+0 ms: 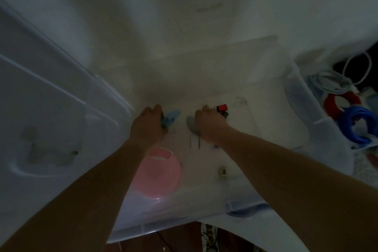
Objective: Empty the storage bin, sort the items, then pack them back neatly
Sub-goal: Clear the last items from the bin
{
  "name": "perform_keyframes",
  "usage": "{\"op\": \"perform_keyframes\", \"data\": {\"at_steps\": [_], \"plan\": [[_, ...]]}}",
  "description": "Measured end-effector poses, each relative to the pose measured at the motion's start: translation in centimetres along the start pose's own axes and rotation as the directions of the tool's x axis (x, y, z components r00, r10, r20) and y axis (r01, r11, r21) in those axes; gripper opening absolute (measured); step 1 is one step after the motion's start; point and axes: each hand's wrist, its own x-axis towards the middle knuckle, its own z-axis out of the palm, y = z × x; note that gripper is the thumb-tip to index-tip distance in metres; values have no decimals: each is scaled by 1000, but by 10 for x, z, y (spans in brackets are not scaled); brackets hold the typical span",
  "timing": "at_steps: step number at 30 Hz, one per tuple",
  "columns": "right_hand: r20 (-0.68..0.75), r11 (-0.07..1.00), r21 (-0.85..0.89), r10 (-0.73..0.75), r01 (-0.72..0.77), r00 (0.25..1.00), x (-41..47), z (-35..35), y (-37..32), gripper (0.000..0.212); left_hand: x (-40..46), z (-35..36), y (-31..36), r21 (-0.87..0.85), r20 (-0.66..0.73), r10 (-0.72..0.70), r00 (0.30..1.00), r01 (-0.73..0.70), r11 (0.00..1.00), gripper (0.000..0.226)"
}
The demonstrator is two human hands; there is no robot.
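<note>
Storage bin point(302, 96) fills the middle of my view, a clear plastic tub seen from above, its floor pale and blurred in dim light. I see both arms reaching down into it. My left hand point(148, 126) sits near the centre of the floor, fingers curled round a light blue item point(170, 117) that sticks out toward 1 o'clock from the knuckles; I cannot make out what that item is. My right hand point(210, 124) is just beside it at 3 o'clock, fingers bent over something small, though blur keeps me from telling what it pinches or whether it holds anything firmly. A grey object point(192, 126) lies partly under that hand's thumb side. A red cap-like piece point(222, 107) lies on the bin floor at 1 o'clock from the right hand, close to the fingertips. A pink bowl point(158, 174) rests at 6 o'clock from the left hand, near the bin's front wall. A small pale square thing point(223, 171) lies at 5 o'clock of the right hand. Outside the bin at 3 o'clock sit a white cable bundle point(331, 81), a red ring point(339, 102) and a blue coil point(358, 125). A clear lid point(51, 96) leans at 9 o'clock.
</note>
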Motion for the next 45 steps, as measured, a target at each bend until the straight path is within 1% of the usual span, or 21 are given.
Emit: {"op": "perform_keyframes", "data": {"at_steps": [5, 9, 11, 13, 15, 17, 18, 19, 22, 24, 26, 27, 28, 29, 31, 33, 35, 37, 39, 41, 45], "plan": [[34, 995, 92, 25, -28, 999, -3, -2, -3, 33, -10, -20, 1, -333, -33, -267, 963, 241, 912, 35], [111, 989, 133, 43, -58, 993, 4, 0, 3, 39, -13, -27, 1, -391, -29, -290, 957, 256, 884, 31], [129, 964, 244, 78, -108, 989, 11, -5, 8, 31, -15, -29, 2, -525, 23, -331, 943, 293, 799, 37], [153, 850, 496, 112, -174, 982, 13, -23, 13, 25, -16, -33, 5, -673, 113, -380, 918, 352, 651, 33], [189, 583, 784, 101, -212, 977, 6, -48, 16, 19, -17, -35, 15, -755, 243, -401, 883, 431, 493, 25], [184, 376, 906, 68, -196, 981, -4, -64, 18, 18, -20, -39, 31, -808, 369, -392, 843, 499, 313, 40], [172, 330, 927, 48, -178, 984, -9, -66, 18, 19, -22, -38, 38, -823, 403, -369, 837, 508, 253, 47], [165, 328, 929, 40, -169, 985, -12, -65, 17, 21, -24, -36, 45, -834, 400, -344, 849, 493, 247, 49], [183, 412, 889, 85, -202, 979, -17, -50, 20, 30, -31, -28, 54, -820, 308, -302, 902, 412, 398, 43], [137, 572, 800, 119, -181, 983, -24, -38, 31, 33, -35, -22, 52, -803, 298, -313, 902, 414, 428, 42], [102, 870, 489, 9, -58, 995, -34, -24, 43, 32, -41, -19, 51, -793, 322, -323, 890, 440, 421, 40], [150, 954, 297, -90, 42, 985, -39, -14, 46, 35, -43, -18, 51, -783, 326, -323, 888, 446, 434, 40], [230, 981, 132, -167, 140, 959, -41, -4, 47, 39, -45, -17, 52, -778, 324, -315, 892, 440, 447, 41], [295, 975, 21, -217, 221, 931, -41, 6, 48, 41, -46, -17, 53, -777, 319, -307, 897, 433, 457, 43], [335, 949, -43, -280, 311, 900, -34, 17, 48, 30, -49, -18, 57, -785, 314, -304, 899, 426, 450, 42], [352, 941, 30, -326, 338, 877, -29, 15, 49, 17, -52, -20, 58, -802, 319, -309, 896, 429, 416, 40], [391, 922, 162, -387, 351, 835, -31, 9, 52, 17, -54, -21, 60, -812, 344, -311, 886, 446, 375, 40], [439, 874, 228, -486, 429, 756, -40, 7, 52, 22, -58, -21, 59, -821, 366, -306, 879, 460, 337, 38], [502, 825, 152, -538, 544, 677, -50, 13, 51, 31, -60, -22, 60, -824, 374, -308, 875, 466, 322, 37], [503, 755, 49, -584, 653, 637, -53, 24, 53, 32, -61, -21, 62, -828, 382, -303, 873, 468, 308, 35], [404, 681, -67, -650, 729, 644, -53, 34, 49, 13, -64, -22, 64, -842, 385, -319, 866, 471, 263, 25]]}}
